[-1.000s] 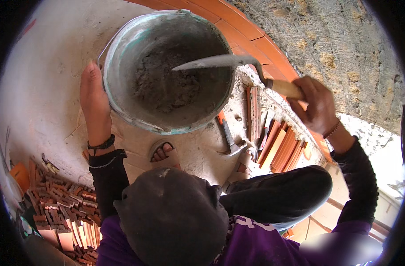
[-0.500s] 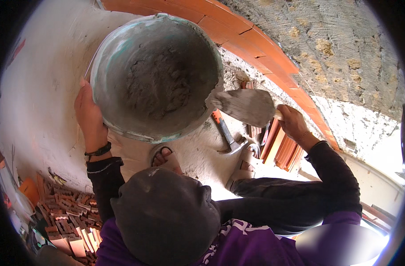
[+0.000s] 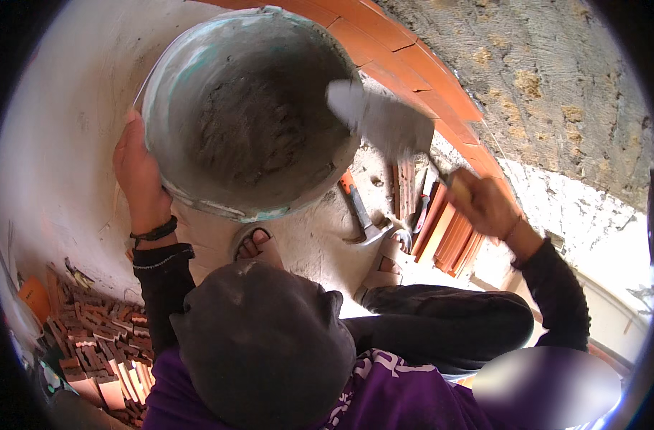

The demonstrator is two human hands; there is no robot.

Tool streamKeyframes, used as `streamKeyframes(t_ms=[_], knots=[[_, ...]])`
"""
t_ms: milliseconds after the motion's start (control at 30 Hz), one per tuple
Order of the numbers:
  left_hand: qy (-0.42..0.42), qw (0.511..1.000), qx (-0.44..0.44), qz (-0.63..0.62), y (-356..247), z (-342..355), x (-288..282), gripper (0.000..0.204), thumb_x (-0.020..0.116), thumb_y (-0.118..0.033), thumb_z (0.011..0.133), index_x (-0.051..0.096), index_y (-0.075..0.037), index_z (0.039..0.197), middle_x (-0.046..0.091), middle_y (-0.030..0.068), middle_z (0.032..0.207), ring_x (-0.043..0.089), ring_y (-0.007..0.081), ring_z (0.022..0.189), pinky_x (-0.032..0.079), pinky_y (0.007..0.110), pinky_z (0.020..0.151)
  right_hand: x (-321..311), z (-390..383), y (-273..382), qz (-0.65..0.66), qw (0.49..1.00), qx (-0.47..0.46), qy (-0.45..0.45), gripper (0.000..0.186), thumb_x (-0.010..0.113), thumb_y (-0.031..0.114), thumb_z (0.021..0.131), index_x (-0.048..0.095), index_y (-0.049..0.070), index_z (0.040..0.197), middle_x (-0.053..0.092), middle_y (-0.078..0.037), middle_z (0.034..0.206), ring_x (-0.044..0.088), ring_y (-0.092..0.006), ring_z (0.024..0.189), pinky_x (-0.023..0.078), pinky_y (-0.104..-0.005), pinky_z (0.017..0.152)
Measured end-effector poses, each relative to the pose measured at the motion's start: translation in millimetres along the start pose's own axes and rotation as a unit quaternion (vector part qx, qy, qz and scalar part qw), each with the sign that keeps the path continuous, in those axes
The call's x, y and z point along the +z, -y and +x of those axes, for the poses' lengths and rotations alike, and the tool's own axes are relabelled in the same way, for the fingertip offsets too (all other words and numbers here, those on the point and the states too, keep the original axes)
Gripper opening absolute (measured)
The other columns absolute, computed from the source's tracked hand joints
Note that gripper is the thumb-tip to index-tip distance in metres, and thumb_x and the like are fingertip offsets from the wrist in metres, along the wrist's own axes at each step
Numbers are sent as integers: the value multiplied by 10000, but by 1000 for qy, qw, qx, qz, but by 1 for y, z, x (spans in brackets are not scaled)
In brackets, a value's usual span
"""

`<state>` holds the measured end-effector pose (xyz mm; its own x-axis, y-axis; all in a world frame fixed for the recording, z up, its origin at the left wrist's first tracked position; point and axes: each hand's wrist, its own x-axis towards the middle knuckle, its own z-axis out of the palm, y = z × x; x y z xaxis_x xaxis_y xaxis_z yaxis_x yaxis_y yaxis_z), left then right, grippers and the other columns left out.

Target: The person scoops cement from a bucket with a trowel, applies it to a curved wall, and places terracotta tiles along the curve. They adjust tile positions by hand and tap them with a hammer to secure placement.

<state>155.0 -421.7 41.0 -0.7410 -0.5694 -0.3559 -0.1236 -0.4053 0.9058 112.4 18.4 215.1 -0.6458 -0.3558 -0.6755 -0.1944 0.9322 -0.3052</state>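
Note:
My left hand [image 3: 139, 168] grips the left side of a large round bucket [image 3: 171, 118], which is tilted so its inside shows. Grey wet mortar [image 3: 248, 129] lies in its bottom, and the walls are smeared with it. In my right hand [image 3: 484, 206] is the handle of a mortar-coated trowel [image 3: 395, 125]. The blade's tip reaches over the bucket's right rim and is blurred by motion; some grey mortar seems to be on it, though how much I cannot tell.
A claw hammer [image 3: 358, 204] with an orange-and-grey handle lies below the bucket, between sandalled feet. Reddish tile strips [image 3: 452, 240] lie beside the right foot. Orange tiles [image 3: 384, 61] line the rough wall. Broken tile pieces [image 3: 101, 337] are heaped at lower left.
The trowel has turned, with its tip moving up and inward over the bucket's rim. My right hand has shifted slightly right. The bucket sits a little higher and further left in view.

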Motion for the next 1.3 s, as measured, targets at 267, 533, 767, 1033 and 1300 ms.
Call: streamKeyframes(t_ms=[267, 533, 767, 1033, 1300], knots=[[-8, 999, -19, -49, -5, -14, 17, 427, 515, -303, 1025, 612, 69, 1212, 665, 105, 1126, 635, 170, 954, 511, 298, 844, 13, -24, 61, 50, 994, -94, 37, 215, 605, 231, 939, 589, 52, 1056, 609, -193, 780, 636, -369, 735, 493, -447, 650], [11, 995, 96, 2, -10, -33, 51, 387, 583, -287, 1003, 682, 74, 1102, 668, 21, 908, 547, 76, 796, 458, 231, 722, -99, 18, 107, -444, 896, 4, 10, 225, 566, 242, 964, 576, 21, 922, 622, -155, 729, 646, -305, 687, 522, -431, 635], [29, 993, 117, 12, -7, -40, 63, 411, 573, -307, 1008, 684, 78, 1103, 633, -1, 836, 476, 61, 719, 400, 211, 650, -66, 15, 100, -76, 969, 17, 234, 289, 551, 318, 980, 590, 33, 954, 521, -131, 584, 554, -294, 537, 432, -396, 540], [-1, 995, 1, -101, 1, -34, 58, 406, 524, -294, 1027, 645, 82, 1122, 687, 88, 1006, 624, 138, 864, 511, 285, 786, -41, 5, 48, -103, 994, 0, -34, 247, 576, 255, 965, 566, 9, 989, 550, -197, 625, 588, -380, 586, 447, -414, 546], [12, 992, -3, -122, -7, -46, 66, 411, 512, -294, 1030, 630, 83, 1142, 684, 118, 1061, 643, 168, 911, 526, 308, 825, 1, -29, 71, 30, 998, 1, 60, 165, 610, 162, 931, 593, 22, 1016, 528, -166, 607, 548, -349, 541, 424, -406, 545]])
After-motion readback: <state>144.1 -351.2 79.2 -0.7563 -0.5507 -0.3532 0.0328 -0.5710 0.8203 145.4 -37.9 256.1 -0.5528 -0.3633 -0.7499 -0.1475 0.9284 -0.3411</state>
